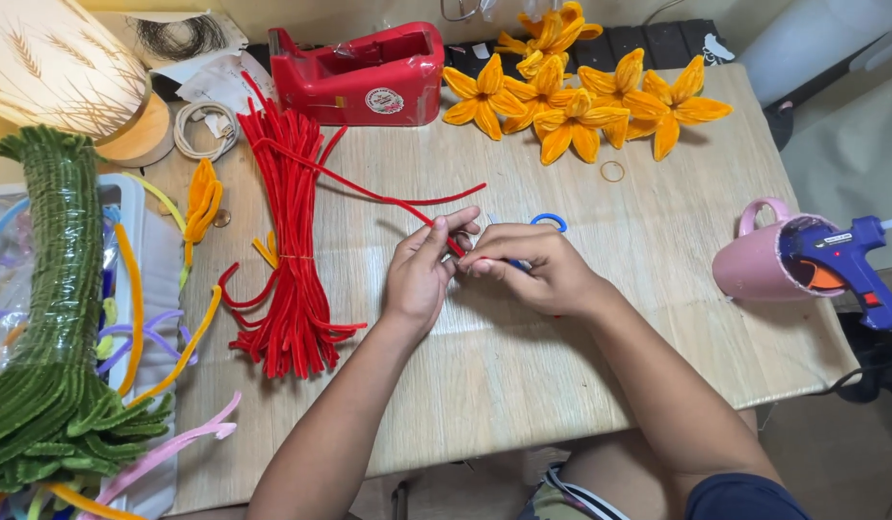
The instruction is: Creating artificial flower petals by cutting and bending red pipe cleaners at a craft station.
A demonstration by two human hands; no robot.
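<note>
My left hand (pixel 422 270) and my right hand (pixel 532 270) meet over the middle of the wooden table (pixel 523 385). Both pinch one red pipe cleaner (pixel 369 188) that trails up and left toward the red bundle (pixel 287 241). Under my right hand lie scissors with blue handles (pixel 550 221), mostly hidden. Whether my right hand also grips them I cannot tell.
Orange pipe-cleaner flowers (pixel 581 101) lie at the back right, beside a red tape dispenser (pixel 364 77). A pink mug (pixel 759 260) holding a blue glue gun (pixel 840 260) lies at the right edge. Green pipe cleaners (pixel 51 318), loose coloured ones and a lamp (pixel 61 67) fill the left.
</note>
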